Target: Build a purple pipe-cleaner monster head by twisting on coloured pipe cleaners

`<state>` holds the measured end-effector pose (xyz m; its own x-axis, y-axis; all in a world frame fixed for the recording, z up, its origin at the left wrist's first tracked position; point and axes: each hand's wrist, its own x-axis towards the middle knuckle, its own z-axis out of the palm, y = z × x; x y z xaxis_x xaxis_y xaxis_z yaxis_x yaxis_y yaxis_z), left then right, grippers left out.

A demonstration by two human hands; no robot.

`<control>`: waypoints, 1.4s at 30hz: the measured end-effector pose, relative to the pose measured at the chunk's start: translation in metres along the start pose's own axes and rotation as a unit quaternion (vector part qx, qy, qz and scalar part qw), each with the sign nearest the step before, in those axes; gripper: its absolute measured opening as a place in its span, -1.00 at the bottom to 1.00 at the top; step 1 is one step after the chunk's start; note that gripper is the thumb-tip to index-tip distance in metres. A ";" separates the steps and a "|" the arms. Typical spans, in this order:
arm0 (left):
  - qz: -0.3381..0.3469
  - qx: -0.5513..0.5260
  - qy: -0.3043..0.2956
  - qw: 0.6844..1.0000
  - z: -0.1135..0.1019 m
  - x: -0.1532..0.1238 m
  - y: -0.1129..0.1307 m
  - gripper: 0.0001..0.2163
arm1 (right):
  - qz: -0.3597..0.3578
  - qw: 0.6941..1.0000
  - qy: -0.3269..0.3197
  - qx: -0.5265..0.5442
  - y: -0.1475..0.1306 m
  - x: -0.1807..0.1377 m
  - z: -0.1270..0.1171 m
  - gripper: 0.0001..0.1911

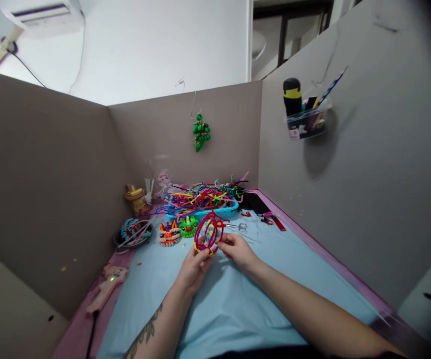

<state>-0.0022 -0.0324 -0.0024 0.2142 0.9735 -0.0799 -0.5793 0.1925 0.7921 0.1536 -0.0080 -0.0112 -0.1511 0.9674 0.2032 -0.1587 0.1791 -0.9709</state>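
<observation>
Between my hands is a round openwork frame of bent magenta pipe cleaners (199, 230) with yellow bits along its lower rim and more red and yellow at its top. My left hand (196, 264) is closed on its lower left side, thumb over the rim. My right hand (238, 252) pinches its right side with thumb and fingers. Just behind it stand a green pipe-cleaner figure (189, 227) with a face and an orange and cream one (169, 234). Scissors (241, 227) lie on the cloth to the right of the frame.
A blue tray (204, 214) heaped with coloured pipe cleaners stands at the back. To the left are a dark bowl (117, 239) and a pink glue gun (107, 289) with a lit green light. Grey partitions (185, 149) surround the blue cloth (238, 309); a black pad (256, 202) lies back right.
</observation>
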 end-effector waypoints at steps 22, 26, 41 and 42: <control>-0.083 0.004 -0.067 0.994 0.000 -0.004 0.003 -0.63 | -0.133 0.988 -0.063 -0.055 -0.017 -0.011 0.000 -0.81; -0.093 0.002 -0.046 0.995 0.002 -0.005 0.003 -0.63 | -0.140 0.989 -0.025 -0.051 -0.015 -0.011 0.002 -0.81; -0.101 0.059 -0.014 0.993 0.003 -0.004 -0.001 -0.61 | -0.156 0.976 0.091 -0.123 -0.006 0.003 -0.010 -0.74; -0.085 0.074 -0.009 0.994 0.002 -0.003 -0.001 -0.59 | -0.156 0.976 0.089 -0.124 -0.005 0.004 -0.011 -0.74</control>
<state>-0.0005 -0.0356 -0.0015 0.3132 0.9261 -0.2105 -0.4119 0.3321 0.8485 0.1646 -0.0032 -0.0071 0.0416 0.8705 0.4904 0.0733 0.4868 -0.8704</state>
